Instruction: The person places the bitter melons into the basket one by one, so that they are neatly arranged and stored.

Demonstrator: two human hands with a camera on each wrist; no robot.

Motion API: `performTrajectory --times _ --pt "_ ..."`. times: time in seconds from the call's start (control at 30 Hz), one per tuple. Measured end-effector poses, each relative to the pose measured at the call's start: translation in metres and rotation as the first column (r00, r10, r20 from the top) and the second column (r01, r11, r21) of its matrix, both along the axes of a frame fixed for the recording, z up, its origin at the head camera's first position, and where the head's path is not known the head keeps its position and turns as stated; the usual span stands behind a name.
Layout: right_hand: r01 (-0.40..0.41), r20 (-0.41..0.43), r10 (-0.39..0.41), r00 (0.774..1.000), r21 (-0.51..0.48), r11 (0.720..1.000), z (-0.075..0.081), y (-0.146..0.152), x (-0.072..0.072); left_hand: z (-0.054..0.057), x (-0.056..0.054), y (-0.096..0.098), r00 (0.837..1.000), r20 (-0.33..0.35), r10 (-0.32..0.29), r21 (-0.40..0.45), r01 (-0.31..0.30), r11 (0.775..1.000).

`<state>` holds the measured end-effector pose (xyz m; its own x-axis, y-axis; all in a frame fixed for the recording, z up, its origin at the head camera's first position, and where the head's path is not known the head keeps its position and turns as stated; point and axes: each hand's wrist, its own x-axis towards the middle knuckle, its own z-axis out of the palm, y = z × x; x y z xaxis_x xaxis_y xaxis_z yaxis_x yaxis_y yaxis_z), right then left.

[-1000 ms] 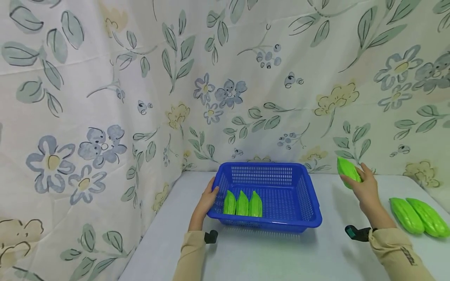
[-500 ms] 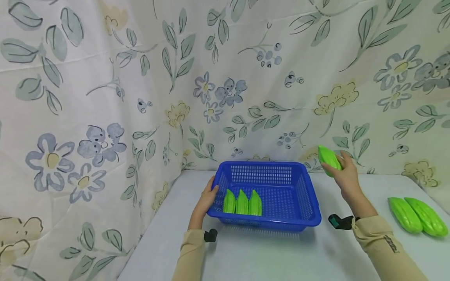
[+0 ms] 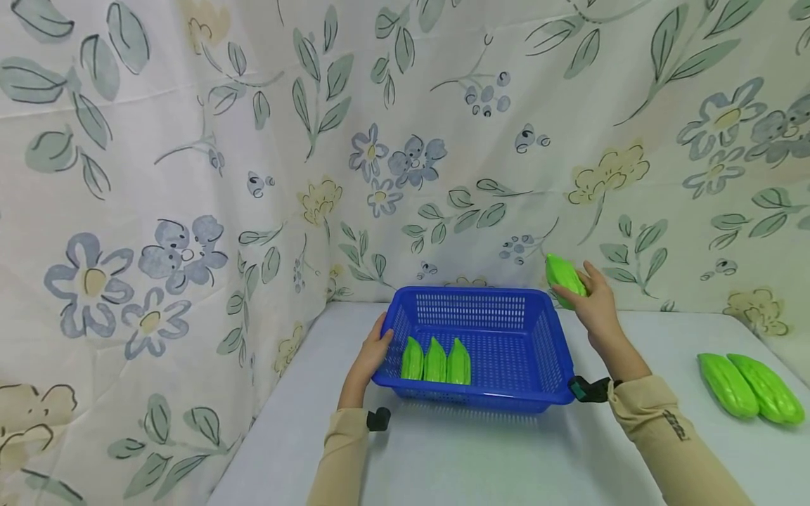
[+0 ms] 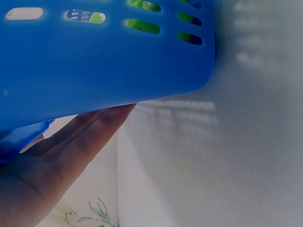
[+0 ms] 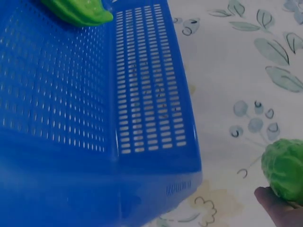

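Observation:
A blue plastic basket point(image 3: 474, 393) with slotted walls stands at the middle of the table. My left hand point(image 3: 367, 357) holds its left side, thumb at the rim; in the left wrist view its fingers point(image 4: 80, 146) lie against the outer wall. Three green bitter melons point(image 3: 435, 360) lie side by side in the basket's left half. My right hand point(image 3: 598, 308) grips another bitter melon point(image 3: 562, 279) above the basket's back right corner. In the right wrist view, that held melon point(image 5: 286, 168) shows only partly, outside the basket wall.
Two more bitter melons point(image 3: 749, 388) lie side by side on the white table point(image 3: 481, 464) at the right. A floral curtain point(image 3: 481, 169) hangs behind and on the left. Dark wrist cameras sit at both cuffs.
My right hand has carried its bitter melon leftward and upward, from right of the basket to its back right corner. The left hand keeps its hold on the basket.

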<state>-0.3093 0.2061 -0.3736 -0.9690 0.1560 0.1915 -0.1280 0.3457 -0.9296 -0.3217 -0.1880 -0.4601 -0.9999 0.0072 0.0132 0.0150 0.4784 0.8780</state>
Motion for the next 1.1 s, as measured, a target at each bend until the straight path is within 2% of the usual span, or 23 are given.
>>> performTrajectory --times 0.53,0.9,1.1 --pt "-0.067 0.043 0.068 0.997 -0.035 0.997 0.003 -0.033 -0.004 -0.001 -0.001 0.0 1.0 0.013 0.007 0.0 -0.007 1.0" --pt "-0.131 0.097 0.128 0.987 0.02 0.991 -0.004 -0.055 -0.01 0.001 0.0 0.0 1.0 0.019 0.012 -0.005 -0.012 1.0" --pt "-0.162 0.111 0.159 0.981 0.019 0.987 -0.008 -0.065 -0.011 0.002 0.001 0.0 1.0 0.011 0.009 -0.016 -0.008 1.0"
